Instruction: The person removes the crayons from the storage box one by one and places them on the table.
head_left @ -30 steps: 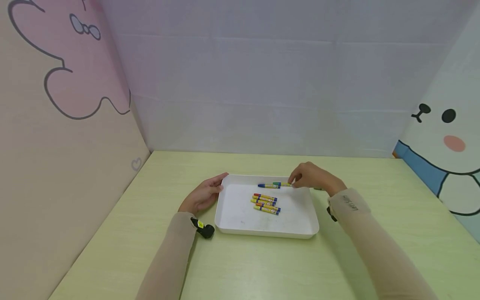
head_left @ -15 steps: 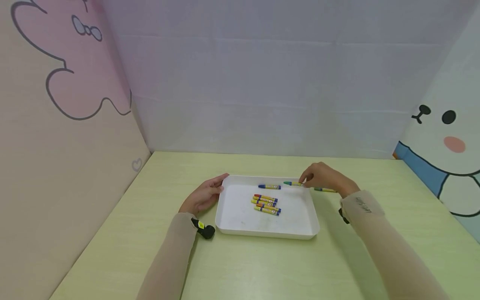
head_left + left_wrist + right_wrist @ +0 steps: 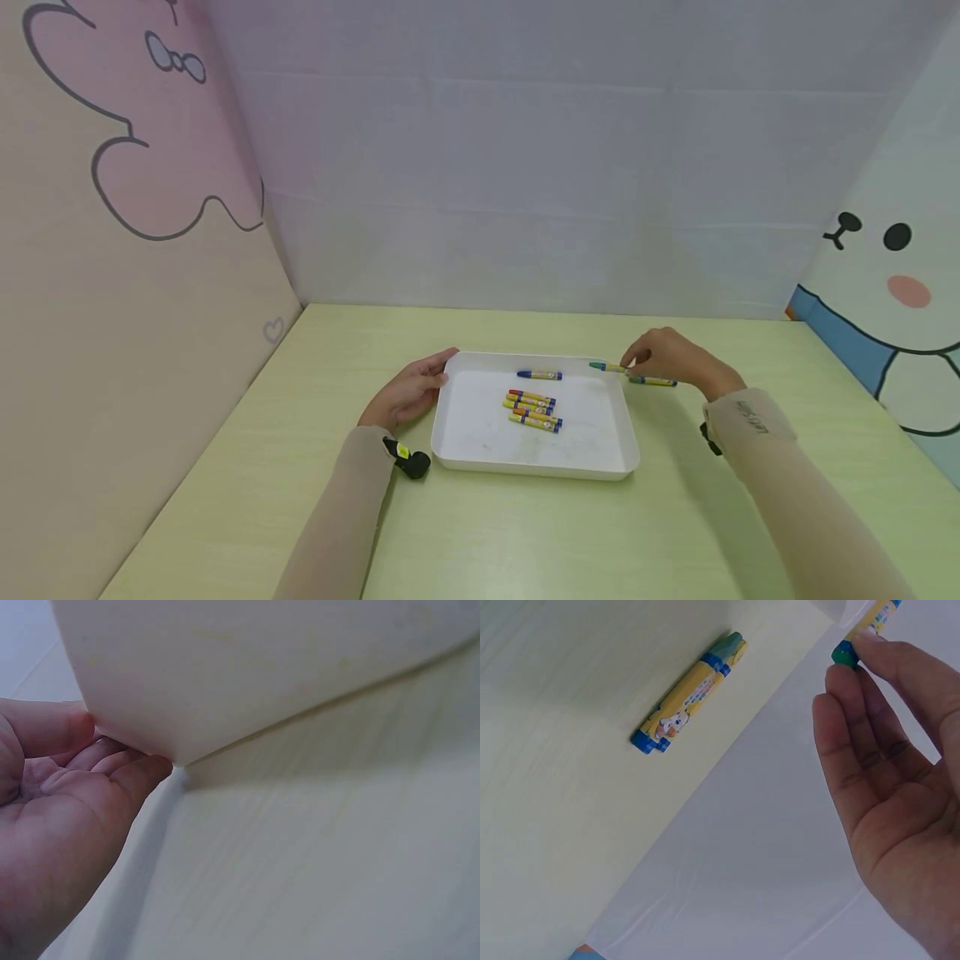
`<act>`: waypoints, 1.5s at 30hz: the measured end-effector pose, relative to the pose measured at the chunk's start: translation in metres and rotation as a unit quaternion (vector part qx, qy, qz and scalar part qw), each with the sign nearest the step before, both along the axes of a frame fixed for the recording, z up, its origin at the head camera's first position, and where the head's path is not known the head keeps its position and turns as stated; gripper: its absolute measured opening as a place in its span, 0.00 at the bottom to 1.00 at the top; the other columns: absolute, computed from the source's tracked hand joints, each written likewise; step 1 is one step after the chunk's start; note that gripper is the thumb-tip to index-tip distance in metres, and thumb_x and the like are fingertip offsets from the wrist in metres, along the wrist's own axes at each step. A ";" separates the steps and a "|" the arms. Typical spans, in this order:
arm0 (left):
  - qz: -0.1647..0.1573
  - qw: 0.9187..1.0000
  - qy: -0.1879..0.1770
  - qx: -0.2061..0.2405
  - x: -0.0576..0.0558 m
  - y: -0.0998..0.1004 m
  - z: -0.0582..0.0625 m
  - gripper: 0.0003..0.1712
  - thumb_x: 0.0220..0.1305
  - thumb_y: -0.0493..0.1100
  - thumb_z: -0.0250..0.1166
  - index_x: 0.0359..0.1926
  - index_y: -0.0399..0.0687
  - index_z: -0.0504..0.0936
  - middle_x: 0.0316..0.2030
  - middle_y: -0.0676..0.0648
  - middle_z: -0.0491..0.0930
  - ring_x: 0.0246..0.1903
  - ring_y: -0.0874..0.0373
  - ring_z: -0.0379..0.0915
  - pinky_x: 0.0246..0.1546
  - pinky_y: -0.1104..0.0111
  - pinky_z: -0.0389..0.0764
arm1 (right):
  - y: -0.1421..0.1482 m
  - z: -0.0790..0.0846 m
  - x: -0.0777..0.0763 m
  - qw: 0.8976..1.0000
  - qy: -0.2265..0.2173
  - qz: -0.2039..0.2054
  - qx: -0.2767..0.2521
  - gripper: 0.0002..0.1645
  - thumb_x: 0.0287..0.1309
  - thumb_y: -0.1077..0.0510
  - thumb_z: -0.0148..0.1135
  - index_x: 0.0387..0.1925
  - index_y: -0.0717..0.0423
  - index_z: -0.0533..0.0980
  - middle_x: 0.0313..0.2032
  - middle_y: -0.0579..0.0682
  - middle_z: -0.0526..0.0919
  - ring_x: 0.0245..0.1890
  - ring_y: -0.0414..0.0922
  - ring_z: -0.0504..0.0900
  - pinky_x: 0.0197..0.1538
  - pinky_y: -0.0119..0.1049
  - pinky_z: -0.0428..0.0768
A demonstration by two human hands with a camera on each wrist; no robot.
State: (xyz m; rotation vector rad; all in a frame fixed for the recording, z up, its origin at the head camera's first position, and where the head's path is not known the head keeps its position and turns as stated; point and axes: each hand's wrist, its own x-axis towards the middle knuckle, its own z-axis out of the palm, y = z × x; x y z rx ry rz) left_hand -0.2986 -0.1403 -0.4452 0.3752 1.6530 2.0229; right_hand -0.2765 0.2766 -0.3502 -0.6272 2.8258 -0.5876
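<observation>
R hand (image 3: 671, 357) w/ fingers tight on green crayon (image 3: 608, 367), L hand (image 3: 405, 392) w/ fingers round L edge of white tray (image 3: 476, 437)

L grip (image 3: 67, 810) on wht tray (image 3: 225, 671), thumb & fingers at its edge, pale tbl (image 3: 300, 855) below

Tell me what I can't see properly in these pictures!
Right wrist view: one end of the held crayon, cut off by the top edge.
Left wrist view: the inside of the white tray, hidden by its outside.
Head view: the print on the crayons in the tray, too small to read.
</observation>
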 end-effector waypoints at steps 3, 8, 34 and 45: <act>0.002 1.000 -0.003 0.001 0.000 0.000 0.000 0.34 0.72 0.26 0.41 0.76 0.41 0.44 0.77 0.45 0.37 0.75 0.47 0.38 0.74 0.55 0.46 | 0.005 0.001 0.001 1.000 0.001 -0.002 0.001 0.10 0.58 0.63 0.62 0.41 0.58 0.85 0.33 0.49 0.85 0.28 0.40 0.77 0.33 0.35 0.78; 0.003 1.000 -0.002 0.001 0.001 0.001 -0.001 0.34 0.72 0.26 0.40 0.75 0.40 0.44 0.77 0.45 0.36 0.75 0.48 0.36 0.74 0.55 0.45 | 0.010 0.002 0.004 1.000 -0.004 -0.008 0.002 0.11 0.58 0.63 0.62 0.42 0.60 0.84 0.35 0.51 0.85 0.30 0.40 0.78 0.34 0.37 0.79; 0.007 1.000 -0.001 -0.012 0.000 -0.001 -0.004 0.34 0.72 0.26 0.41 0.76 0.42 0.45 0.77 0.46 0.37 0.75 0.50 0.37 0.73 0.57 0.48 | 0.044 -0.023 0.009 0.998 -0.004 -0.057 -0.012 0.11 0.59 0.67 0.59 0.43 0.64 0.83 0.39 0.60 0.84 0.37 0.52 0.81 0.37 0.42 0.81; 0.005 1.000 0.006 -0.010 -0.001 0.000 -0.002 0.34 0.72 0.26 0.41 0.75 0.41 0.45 0.77 0.44 0.38 0.75 0.48 0.37 0.74 0.56 0.47 | 0.048 -0.034 0.007 0.998 -0.009 -0.060 -0.006 0.12 0.57 0.66 0.61 0.42 0.64 0.83 0.42 0.64 0.84 0.43 0.58 0.82 0.42 0.47 0.82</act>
